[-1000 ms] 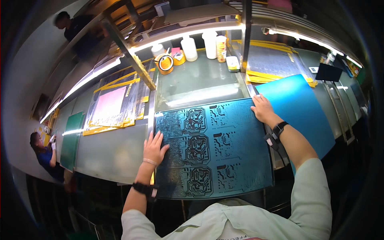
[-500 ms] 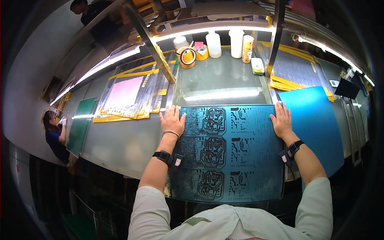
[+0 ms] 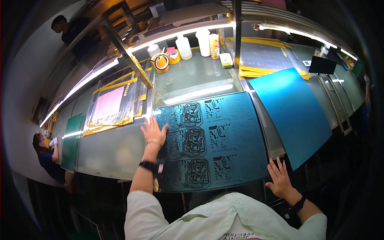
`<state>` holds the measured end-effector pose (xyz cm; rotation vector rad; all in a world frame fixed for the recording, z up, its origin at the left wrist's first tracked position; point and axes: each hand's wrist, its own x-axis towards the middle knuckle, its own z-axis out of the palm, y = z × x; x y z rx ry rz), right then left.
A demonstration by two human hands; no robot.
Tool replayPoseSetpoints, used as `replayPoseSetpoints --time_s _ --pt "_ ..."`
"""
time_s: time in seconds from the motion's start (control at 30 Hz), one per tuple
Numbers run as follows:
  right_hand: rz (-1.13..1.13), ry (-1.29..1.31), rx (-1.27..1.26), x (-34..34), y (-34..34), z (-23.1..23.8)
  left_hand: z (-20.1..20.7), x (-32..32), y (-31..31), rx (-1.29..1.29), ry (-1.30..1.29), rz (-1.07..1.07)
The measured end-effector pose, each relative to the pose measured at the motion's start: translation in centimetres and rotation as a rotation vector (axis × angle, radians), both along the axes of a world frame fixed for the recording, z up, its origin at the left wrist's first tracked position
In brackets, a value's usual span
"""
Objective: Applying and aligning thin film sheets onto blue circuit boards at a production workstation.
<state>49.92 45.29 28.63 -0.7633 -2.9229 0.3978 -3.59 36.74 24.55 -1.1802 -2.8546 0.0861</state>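
A lit glass table (image 3: 192, 78) carried a dark patterned film (image 3: 216, 140); left hand (image 3: 153, 132) pressed flat on its left edge, right hand (image 3: 280, 181) spread, released, near its near-right corner. White bottles (image 3: 204, 42) stood far.

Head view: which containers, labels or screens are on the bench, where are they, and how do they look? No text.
White plastic bottles: back of the bench, upright, three, plain white.
Printed can: right of the bottles, a cylinder, yellow and red.
Tape rolls: left of the bottles, round, orange-yellow.
Small flat package: in front of the can, white with a green edge.
Dark panel: far right, rectangular, black; cannot tell if it is a screen.
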Motion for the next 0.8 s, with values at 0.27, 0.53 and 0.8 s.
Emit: replayPoseSetpoints --time_s 0.27,0.53,0.8 --pt "-0.211 0.258 0.137 -0.3 2.6 0.1 -0.5 14.0 -19.6 0.392 0.246 0.066" --pt "-0.112 0.392 0.266 -2.7 5.1 -2.0 -1.3 14.0 -21.0 1.220 -0.958 0.632" --pt "-0.250 1.058 -0.308 -8.7 6.8 14.7 27.9 6.7 -15.3 1.489 -0.488 -0.412"
